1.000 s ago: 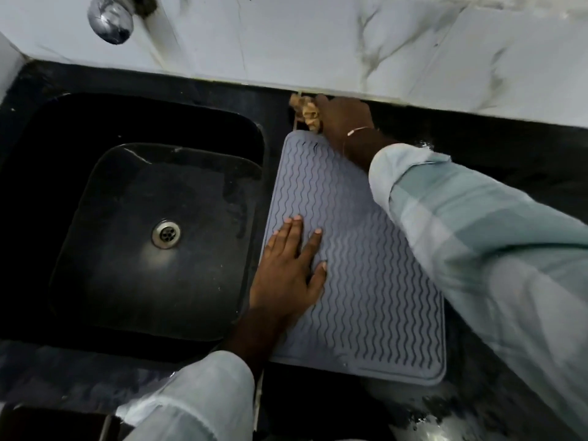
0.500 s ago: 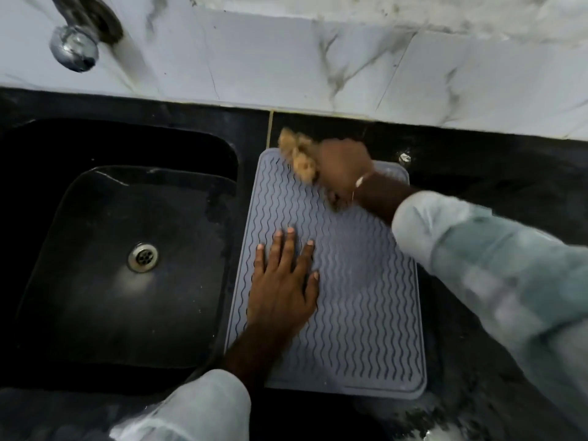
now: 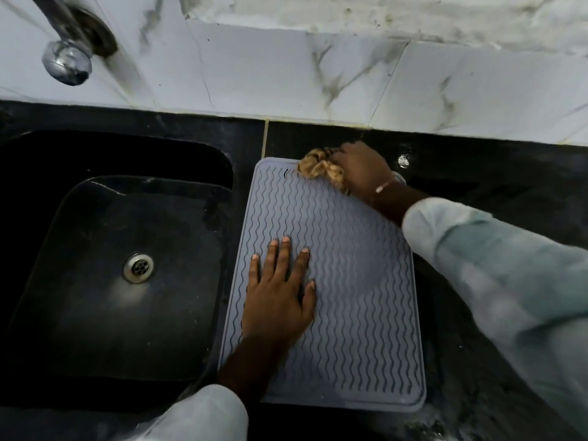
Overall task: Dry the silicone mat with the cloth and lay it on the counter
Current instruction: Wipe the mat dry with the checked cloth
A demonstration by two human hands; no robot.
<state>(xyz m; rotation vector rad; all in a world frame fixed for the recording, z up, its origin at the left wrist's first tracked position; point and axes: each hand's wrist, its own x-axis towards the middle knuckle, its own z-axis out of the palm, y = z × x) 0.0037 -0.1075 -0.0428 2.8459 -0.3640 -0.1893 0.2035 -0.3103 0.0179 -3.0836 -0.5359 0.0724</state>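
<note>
Pressing palm-down on the silicone mat point(image 3: 366, 297), my left hand point(image 3: 280, 300) lies flat with its fingers straight and slightly spread. It covers the left half of the ribbed surface. My right hand point(image 3: 361, 168) is curled round a bunched tan cloth point(image 3: 318, 168) and holds it against the mat's far edge, close to the far right corner. Part of the cloth bulges out to the left of my knuckles and touches the mat's raised rim. A thin bracelet point(image 3: 383, 187) circles my right wrist. Both forearms are covered by pale sleeves: the left sleeve point(image 3: 206, 415) enters from the bottom of the view, and the right sleeve point(image 3: 509, 281) crosses in from the right, above the mat's right edge.

The mat is grey, rectangular with rounded corners, and patterned with wavy ridges running front to back. It lies flat on the black counter point(image 3: 493, 192), its long left edge just beside the sink point(image 3: 111, 249). A small bright glint shows on the counter just right of my right hand.

The sink is black and roughly rectangular, with a round metal drain point(image 3: 139, 268) in its floor. A chrome tap point(image 3: 66, 63), blurred, projects from the wall above the sink's far left side. White marble-veined wall tiles point(image 3: 286, 74) rise behind the counter, meeting it along a pale seam just beyond my right hand.
</note>
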